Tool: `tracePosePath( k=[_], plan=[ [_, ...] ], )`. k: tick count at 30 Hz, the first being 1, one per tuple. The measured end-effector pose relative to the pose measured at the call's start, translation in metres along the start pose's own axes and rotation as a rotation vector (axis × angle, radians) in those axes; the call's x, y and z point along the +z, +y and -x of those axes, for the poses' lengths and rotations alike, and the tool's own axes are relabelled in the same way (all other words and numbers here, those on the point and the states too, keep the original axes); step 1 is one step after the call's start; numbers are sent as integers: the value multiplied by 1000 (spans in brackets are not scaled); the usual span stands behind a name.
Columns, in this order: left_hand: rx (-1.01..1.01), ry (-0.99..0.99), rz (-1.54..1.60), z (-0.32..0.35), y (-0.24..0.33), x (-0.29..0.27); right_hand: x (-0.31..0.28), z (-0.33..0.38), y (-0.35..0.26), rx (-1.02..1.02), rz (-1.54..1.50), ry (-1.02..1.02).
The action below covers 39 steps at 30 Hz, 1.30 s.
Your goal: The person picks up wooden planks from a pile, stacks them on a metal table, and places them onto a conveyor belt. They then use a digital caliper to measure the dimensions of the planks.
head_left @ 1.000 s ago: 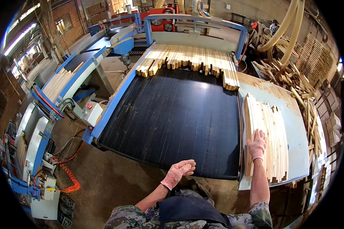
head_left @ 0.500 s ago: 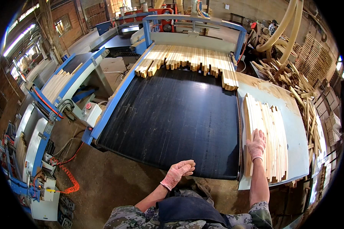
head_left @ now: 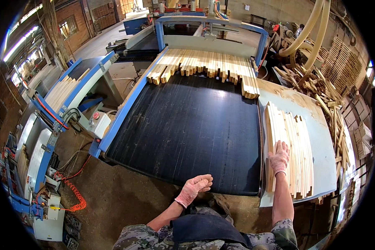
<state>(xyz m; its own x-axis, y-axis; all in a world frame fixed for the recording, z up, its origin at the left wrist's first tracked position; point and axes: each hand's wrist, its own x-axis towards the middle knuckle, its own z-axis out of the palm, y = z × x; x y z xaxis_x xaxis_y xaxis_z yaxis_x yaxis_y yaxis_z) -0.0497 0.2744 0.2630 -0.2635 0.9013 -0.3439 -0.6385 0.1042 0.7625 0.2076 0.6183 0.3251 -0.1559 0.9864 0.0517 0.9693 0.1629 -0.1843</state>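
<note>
Slat stack (head_left: 293, 146): R hand (head_left: 278, 156) flat, open on it; L hand (head_left: 194, 187) loosely curled, empty.

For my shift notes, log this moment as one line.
right hand flat on wood slats | left hand empty, at belt edge

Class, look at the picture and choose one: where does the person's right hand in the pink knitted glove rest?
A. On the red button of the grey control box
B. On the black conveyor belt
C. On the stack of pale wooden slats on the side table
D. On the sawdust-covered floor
C: the right hand lies flat on the stack of pale wooden slats on the light side table, off the black conveyor belt.
</note>
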Motion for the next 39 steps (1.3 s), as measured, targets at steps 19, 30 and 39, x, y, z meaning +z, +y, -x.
tracePosePath(
  k=[19, 30, 39],
  plan=[
    [14, 2, -12, 1, -2, 0, -3, 2, -3, -9, -6, 14],
    [33, 24, -9, 1, 1, 5, 6, -4, 10, -84, -10, 62],
    [30, 2, 11, -4, -2, 3, 0, -3, 8, -53, -3, 55]
  ],
)
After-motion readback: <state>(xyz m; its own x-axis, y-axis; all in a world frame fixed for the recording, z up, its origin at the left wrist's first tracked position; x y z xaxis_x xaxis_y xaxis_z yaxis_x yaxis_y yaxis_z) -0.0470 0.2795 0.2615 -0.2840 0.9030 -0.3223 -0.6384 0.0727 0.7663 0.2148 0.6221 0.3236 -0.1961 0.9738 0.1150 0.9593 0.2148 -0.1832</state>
